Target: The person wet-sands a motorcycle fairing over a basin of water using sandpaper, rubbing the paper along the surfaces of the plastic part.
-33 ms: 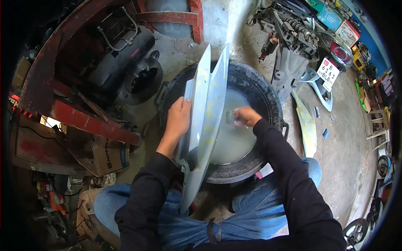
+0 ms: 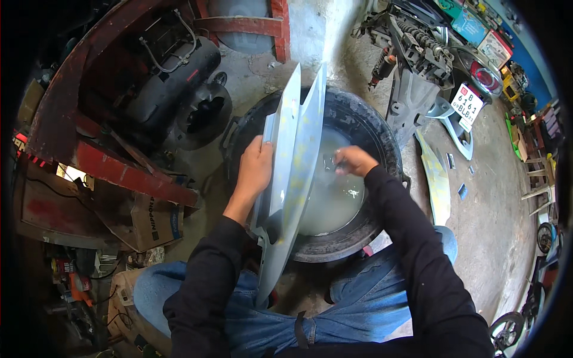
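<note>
My left hand (image 2: 255,170) grips the left edge of a long motorcycle body panel (image 2: 302,158), light grey with yellowish patches. The panel stands steeply tilted, its two pointed ends up and its lower tip down by my legs. Behind it sits a big round black tub (image 2: 382,122) with cloudy water (image 2: 331,209) inside. Over the water, to the right of the panel, is my right hand (image 2: 356,161), its fingers curled together. Whatever those fingers hold, if anything, is too small and hidden to make out. Ripples and bright glints show on the water just below it.
Another patchy panel (image 2: 437,179) lies on the floor at right, beside small blue-grey pieces (image 2: 462,191). A partly stripped motorcycle (image 2: 418,77) stands at the far right. On the left are a black tank (image 2: 173,77), a red frame (image 2: 131,173) and a cardboard box (image 2: 156,224).
My right hand has shifted slightly up and to the right over the water, and new glints show beneath it. The left hand and the panel have stayed in place.
</note>
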Available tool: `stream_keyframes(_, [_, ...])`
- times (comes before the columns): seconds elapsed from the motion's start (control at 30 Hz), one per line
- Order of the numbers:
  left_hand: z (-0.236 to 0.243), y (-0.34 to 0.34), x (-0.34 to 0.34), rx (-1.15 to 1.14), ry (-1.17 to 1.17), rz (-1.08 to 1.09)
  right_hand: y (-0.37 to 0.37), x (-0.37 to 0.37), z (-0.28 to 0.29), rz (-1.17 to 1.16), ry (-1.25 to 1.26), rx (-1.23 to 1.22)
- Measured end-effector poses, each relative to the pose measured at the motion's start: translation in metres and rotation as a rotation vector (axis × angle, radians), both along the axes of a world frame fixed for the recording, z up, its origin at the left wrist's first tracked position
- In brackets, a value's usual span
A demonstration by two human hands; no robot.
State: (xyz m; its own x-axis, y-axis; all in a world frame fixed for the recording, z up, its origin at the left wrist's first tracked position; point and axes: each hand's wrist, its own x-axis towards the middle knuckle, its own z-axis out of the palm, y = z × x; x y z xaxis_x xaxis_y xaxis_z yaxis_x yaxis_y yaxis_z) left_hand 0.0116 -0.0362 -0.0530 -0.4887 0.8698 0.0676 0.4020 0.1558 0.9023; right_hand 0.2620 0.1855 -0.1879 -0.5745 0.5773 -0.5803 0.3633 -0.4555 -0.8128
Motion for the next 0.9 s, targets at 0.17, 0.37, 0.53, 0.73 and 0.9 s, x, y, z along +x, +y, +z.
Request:
stream_keyframes(0.17, [0.015, 0.015, 0.008, 0.095, -0.040, 0.046, -0.006, -0.017, 0.179, 0.113, 0.175, 0.123])
stream_keyframes(0.37, [0.046, 0.019, 0.036, -0.059, -0.097, 0.014, -0.053, -0.067, 0.236, 0.169, 0.245, 1.241])
stream_keyframes(0.53, [0.039, 0.022, 0.026, 0.003, 0.076, -0.013, -0.092, -0.076, 0.208, 0.331, 0.236, 1.807])
stream_keyframes(0.73, [0.046, 0.027, 0.027, -0.031, 0.256, -0.082, -0.084, -0.085, 0.197, 0.238, 0.010, 1.985])
stream_keyframes(0.9, [0.052, 0.031, 0.030, -0.052, 0.215, 0.007, -0.092, -0.088, 0.186, 0.221, -0.062, 1.984])
